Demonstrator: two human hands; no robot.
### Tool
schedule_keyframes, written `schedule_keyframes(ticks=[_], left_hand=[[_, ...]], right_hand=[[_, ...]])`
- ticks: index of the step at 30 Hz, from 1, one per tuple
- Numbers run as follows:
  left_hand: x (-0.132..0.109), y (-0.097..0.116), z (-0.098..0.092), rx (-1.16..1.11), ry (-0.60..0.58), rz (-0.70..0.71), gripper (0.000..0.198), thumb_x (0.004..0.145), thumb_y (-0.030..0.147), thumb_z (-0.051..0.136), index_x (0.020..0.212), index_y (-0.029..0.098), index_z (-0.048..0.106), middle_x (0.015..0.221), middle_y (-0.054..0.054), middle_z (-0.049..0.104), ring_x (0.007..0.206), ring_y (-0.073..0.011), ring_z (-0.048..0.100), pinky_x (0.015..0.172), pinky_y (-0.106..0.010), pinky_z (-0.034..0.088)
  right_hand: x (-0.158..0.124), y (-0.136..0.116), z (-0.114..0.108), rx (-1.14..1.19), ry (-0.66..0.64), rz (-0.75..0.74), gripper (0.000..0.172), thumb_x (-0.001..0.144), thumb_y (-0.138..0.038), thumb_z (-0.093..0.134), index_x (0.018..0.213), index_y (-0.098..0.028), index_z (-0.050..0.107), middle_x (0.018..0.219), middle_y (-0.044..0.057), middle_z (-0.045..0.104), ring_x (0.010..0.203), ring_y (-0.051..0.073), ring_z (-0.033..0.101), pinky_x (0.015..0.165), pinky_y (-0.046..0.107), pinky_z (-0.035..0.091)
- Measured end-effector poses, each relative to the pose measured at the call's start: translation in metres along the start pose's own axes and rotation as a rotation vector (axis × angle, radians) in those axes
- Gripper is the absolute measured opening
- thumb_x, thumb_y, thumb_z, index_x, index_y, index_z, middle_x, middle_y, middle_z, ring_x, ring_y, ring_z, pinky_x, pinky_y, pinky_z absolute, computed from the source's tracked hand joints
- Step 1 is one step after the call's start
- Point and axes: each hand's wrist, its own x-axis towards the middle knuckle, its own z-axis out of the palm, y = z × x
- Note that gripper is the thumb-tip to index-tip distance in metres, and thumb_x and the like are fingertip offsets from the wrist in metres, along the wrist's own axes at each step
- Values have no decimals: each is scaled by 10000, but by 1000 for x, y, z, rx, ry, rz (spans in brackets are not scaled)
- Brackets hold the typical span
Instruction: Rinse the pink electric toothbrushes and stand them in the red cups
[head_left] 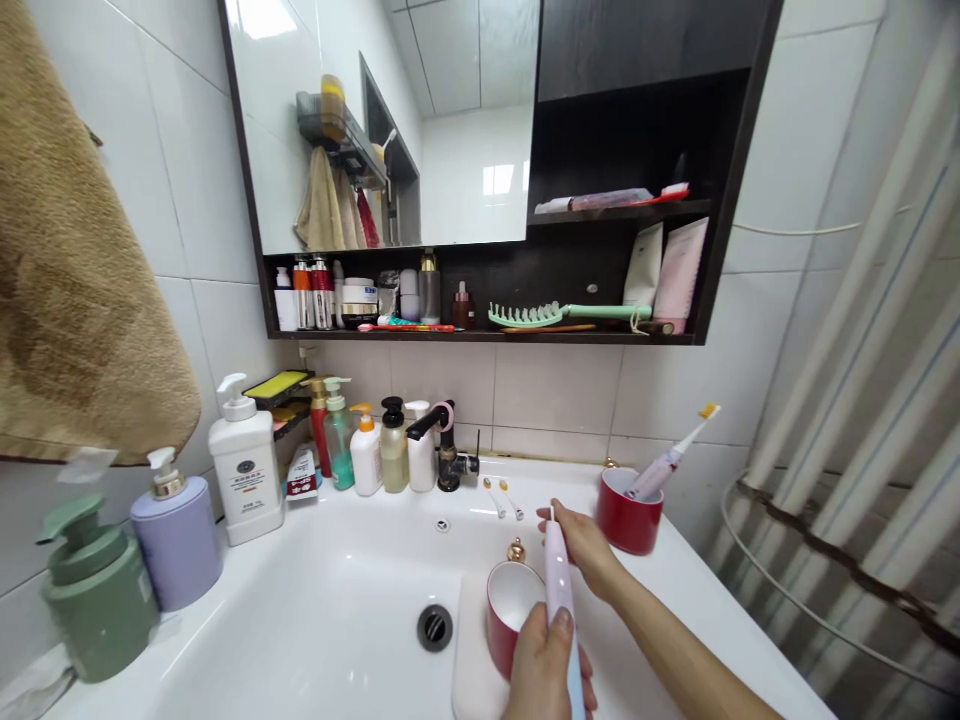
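Observation:
My left hand (541, 665) is closed round an electric toothbrush handle (556, 565), pink above and light blue below, held upright over the counter. A thin bare shaft shows at its top, with no brush head on it. My right hand (589, 550) is just behind that top end, its fingers apart and partly hidden by the handle; I see nothing held in it. Two loose brush heads (511, 500) with yellowish bristles lie on the sink ledge beyond my right fingertips. A red cup (501, 625) with a white inside stands beside the handle, partly covered by my left hand.
Another red cup (630, 515) at the right holds a second electric toothbrush (660, 470). A black faucet (448, 455) rises behind the white basin (337, 600). Several pump bottles (367, 455) line the back and left. A dark mirror cabinet (487, 335) hangs above.

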Motion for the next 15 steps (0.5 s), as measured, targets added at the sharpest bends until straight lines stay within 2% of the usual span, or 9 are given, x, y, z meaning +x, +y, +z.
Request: schedule_keyframes(ticks=[3,6,10,15], left_hand=[[-5,-1,2,-6,-34,22,469,528,623,340,649,169,339,460,64,394,306,-33,330,317,-176,231],[-7,2,2,-28,-10,61,472,521,625,347,647,170,336,453,66,391,303,-34,329,316,-176,223],[-1,10,-6,-128,93,60,455,529,610,364,656,174,340,454,70,384,317,-33,335,337,-176,225],[12,10,-14,-265,166,16,457,510,619,377,648,187,325,434,82,364,319,-34,334,353,-180,230]], right_hand=[[-32,0,-14,65,-166,-17,338,678,-394,316,734,-143,535,588,28,556,519,100,501,475,219,394],[-38,2,-13,-78,-184,-83,308,680,-353,307,752,-146,524,596,21,556,516,94,503,456,206,392],[-12,1,6,-283,-64,-134,255,657,-314,353,731,-142,526,653,38,566,553,119,524,482,227,395],[31,-8,39,-451,14,-179,141,623,-232,468,713,-151,540,744,57,561,758,173,499,683,292,351]])
